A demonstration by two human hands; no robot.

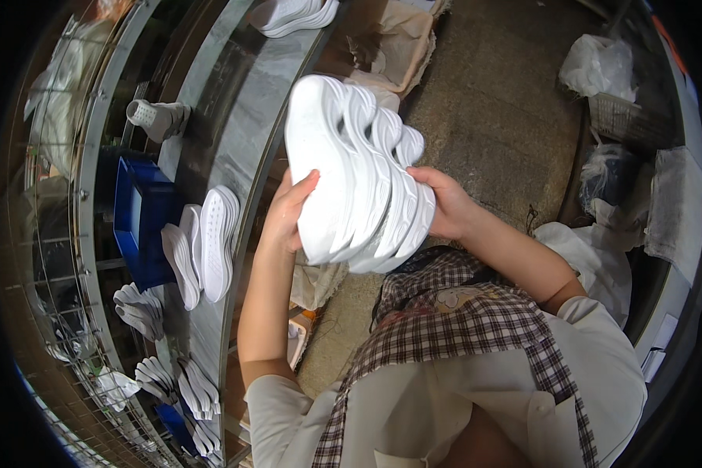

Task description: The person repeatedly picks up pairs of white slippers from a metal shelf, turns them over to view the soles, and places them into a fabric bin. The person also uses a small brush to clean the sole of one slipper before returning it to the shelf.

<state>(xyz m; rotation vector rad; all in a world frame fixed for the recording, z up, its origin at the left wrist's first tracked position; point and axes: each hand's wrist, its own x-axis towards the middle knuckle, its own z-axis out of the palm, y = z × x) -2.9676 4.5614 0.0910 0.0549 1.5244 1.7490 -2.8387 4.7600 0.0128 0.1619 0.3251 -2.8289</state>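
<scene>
Between my two hands is a stack of several white shoe soles [359, 179], nested together and held up in front of my apron. My left hand [288, 210] grips the near-left face of the stack, its thumb lying over the outermost sole. On the other side my right hand [444, 203] closes on the stack's right end, thumb on top. The fingers under the soles are mostly hidden. To the left, a few loose white soles [220, 242] lie on the grey metal bench, close to its edge.
The metal bench [238, 101] runs along my left, with a blue bin [142, 226] and more sole stacks [199, 386] on it. More soles [292, 15] sit at its far end. A lined crate [402, 47] stands beyond. At right are plastic bags [597, 66] and a grey basket [615, 115].
</scene>
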